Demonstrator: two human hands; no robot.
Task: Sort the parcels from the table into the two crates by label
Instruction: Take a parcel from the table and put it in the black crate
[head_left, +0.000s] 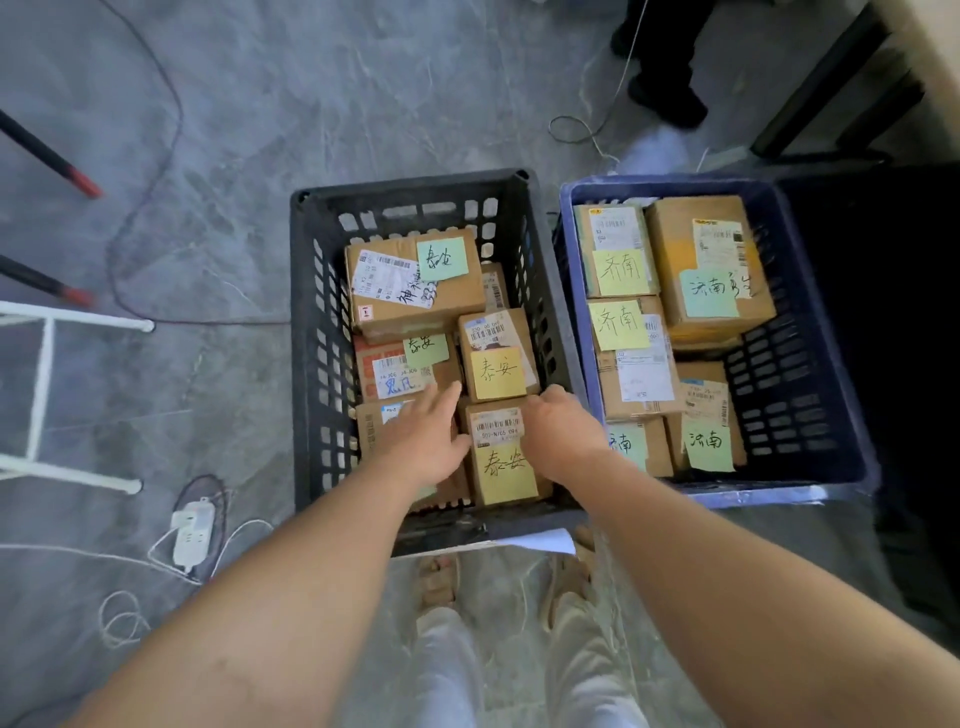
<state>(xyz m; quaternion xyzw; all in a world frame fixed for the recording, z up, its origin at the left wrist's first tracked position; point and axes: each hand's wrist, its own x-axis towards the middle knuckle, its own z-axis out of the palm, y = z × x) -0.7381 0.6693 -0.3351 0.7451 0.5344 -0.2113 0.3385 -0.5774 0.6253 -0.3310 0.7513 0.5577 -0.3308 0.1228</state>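
Note:
A black crate (306, 332) and a blue crate (810, 332) stand side by side on the floor, both holding several cardboard parcels with sticky-note labels. At the near end of the black crate lies a small parcel with a yellow note (506, 457). My left hand (426, 431) rests with straight fingers at its left side, the thumb touching its edge. My right hand (563, 431) has its fingers curled over the parcel's right side. Another yellow-note parcel (496, 358) lies just beyond it.
A power strip (192, 530) and loose cables lie on the grey floor to the left. White frame legs (41, 395) stand at the far left. Another person's dark shoes (665, 93) are beyond the blue crate. My own feet are just below the black crate.

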